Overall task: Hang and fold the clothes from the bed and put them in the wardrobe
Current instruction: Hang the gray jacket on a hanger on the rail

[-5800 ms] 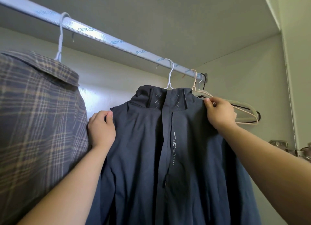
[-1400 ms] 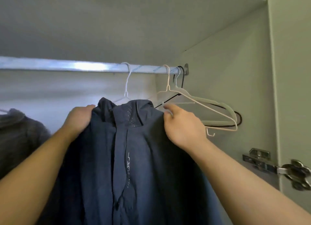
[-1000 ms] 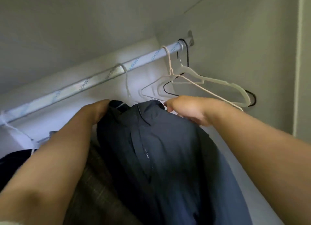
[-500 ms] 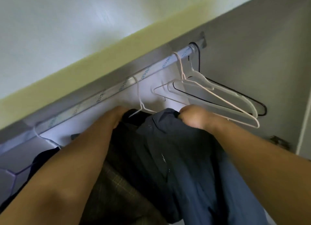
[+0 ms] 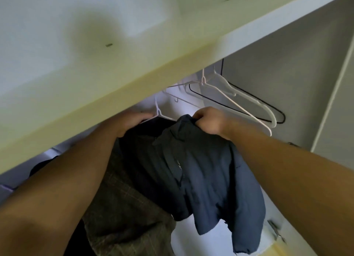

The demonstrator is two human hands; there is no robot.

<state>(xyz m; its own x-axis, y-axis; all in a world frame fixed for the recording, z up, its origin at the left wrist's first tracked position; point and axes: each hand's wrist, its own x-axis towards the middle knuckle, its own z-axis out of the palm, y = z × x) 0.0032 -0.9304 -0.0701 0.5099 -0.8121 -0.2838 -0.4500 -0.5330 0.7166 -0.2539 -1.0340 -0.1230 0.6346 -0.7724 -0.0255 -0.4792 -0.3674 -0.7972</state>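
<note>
While fingers [image 5: 199,115] of our right hand [image 5: 209,121] clutch the jacket [image 5: 201,169] collar, our left hand [image 5: 132,121] lies at its hanger [image 5: 159,113], and we cannot tell its grip; the jacket droops inside the wardrobe [image 5: 287,74], against a plaid shirt [image 5: 124,208], beside spare hangers [image 5: 239,100]

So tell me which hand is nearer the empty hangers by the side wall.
Right. The right hand, gripping the jacket by its collar, is just below-left of the empty hangers. The left hand is farther left, on the jacket's white hanger.
</note>
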